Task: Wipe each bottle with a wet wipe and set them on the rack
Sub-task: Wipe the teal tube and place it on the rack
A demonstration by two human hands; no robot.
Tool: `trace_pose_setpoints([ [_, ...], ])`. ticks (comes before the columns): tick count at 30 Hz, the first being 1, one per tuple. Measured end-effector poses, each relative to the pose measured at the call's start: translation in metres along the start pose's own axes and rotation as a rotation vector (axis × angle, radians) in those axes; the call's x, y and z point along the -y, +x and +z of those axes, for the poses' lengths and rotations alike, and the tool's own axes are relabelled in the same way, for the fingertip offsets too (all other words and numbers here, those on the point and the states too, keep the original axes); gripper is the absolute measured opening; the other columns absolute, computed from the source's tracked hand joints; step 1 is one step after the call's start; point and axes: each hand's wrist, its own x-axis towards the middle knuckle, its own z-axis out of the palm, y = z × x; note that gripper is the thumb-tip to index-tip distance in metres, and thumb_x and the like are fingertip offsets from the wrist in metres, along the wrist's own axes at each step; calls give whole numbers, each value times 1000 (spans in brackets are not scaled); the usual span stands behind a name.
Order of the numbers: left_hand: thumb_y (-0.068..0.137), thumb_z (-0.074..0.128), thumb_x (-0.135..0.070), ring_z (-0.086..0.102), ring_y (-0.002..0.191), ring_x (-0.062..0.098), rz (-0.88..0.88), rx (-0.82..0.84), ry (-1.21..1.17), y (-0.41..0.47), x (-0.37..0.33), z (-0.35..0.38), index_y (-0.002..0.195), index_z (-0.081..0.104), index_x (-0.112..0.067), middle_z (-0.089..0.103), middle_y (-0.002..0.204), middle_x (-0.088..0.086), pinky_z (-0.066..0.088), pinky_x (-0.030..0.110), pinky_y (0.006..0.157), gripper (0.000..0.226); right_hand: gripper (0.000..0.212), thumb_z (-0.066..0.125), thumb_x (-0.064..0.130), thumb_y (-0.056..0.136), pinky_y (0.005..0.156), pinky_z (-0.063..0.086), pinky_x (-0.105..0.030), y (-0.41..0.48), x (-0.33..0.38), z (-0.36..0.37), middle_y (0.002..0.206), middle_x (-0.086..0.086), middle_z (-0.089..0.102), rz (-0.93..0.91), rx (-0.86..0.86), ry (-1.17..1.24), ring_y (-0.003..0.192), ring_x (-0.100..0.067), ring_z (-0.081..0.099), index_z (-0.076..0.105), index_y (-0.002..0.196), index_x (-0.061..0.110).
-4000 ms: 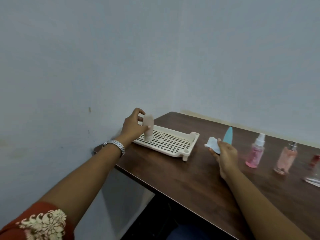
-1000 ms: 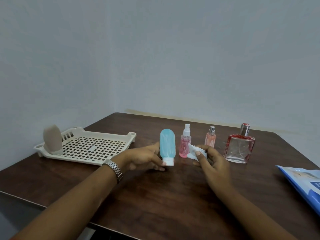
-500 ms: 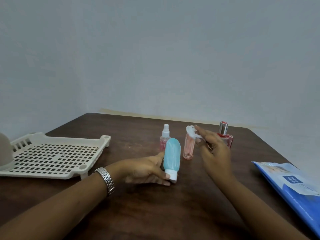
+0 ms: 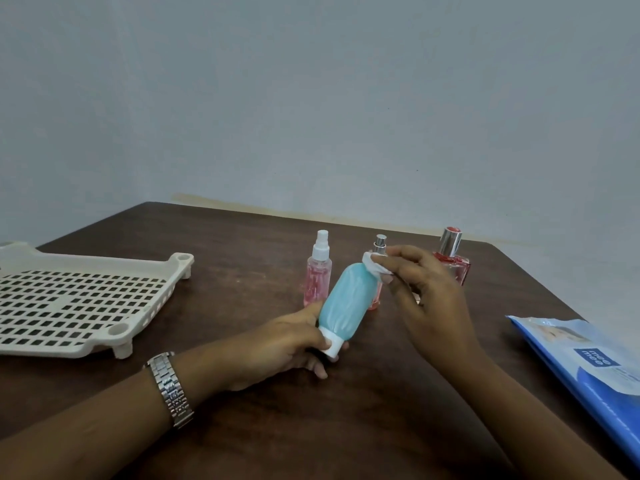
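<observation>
Left hand (image 4: pixel 287 344) grips the soft turquoise squeeze bottle with the white cap (image 4: pixel 346 306) near its cap end, tilted above the dark wooden table (image 4: pixel 242 271), while my right hand (image 4: pixel 426 299) pinches a crumpled white wet wipe (image 4: pixel 375 268) against its rounded top. I judge this wipe barely begun. Three bottles wait: pink spray bottle (image 4: pixel 317 278), slim pink atomiser (image 4: pixel 379 244), red-trimmed glass perfume bottle (image 4: pixel 453 261). What shows of the cream perforated plastic rack (image 4: pixel 69 306) holds nothing.
</observation>
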Motion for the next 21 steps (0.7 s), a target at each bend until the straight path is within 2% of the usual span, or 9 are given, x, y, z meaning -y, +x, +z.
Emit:
trace_pose_setpoints([
  [3,77,51,-19,56,91,16,4,0,103,-2,0,1,135,37,-28,58,104,2,49,26,75,61,28,55,10,89,88,35,-1,-3,6,5,116,6,62,-40,2,8,105,0,51,67,115,13],
  [5,78,51,-21,54,95,18,16,1,154,-4,-1,3,134,36,-32,57,106,-1,48,27,78,59,30,54,15,88,91,38,-9,-6,12,10,114,8,60,-62,17,21,107,-4,52,67,114,13],
  [7,79,51,-22,55,96,15,36,-9,168,-5,-1,5,131,36,-35,56,108,-2,49,25,77,56,30,51,18,88,90,40,-16,-9,18,12,115,1,64,-119,39,6,106,-8,55,68,113,13],
  [11,81,52,-23,56,93,12,50,-28,180,-6,-1,5,137,33,-33,56,110,0,50,23,77,60,35,44,19,87,94,34,-16,-11,23,12,114,-5,66,-280,131,-57,107,-9,49,69,111,11],
  [16,80,50,-24,55,96,15,41,-10,181,-6,-1,3,134,37,-35,54,109,2,50,29,85,56,33,52,2,80,95,28,-10,-5,8,4,112,-10,67,-155,34,-145,105,-13,52,69,108,7],
  [19,81,50,-24,55,96,16,35,5,189,-5,-1,2,133,37,-37,54,112,4,51,29,86,55,35,52,2,81,94,28,-11,-7,7,3,114,-8,66,-102,39,-157,105,-17,56,68,111,9],
  [21,81,51,-23,55,95,15,49,-6,165,-5,0,2,133,39,-33,55,108,5,50,29,82,54,32,50,7,83,92,33,-13,-9,14,6,112,-8,67,-160,87,-159,104,-15,55,69,109,9],
])
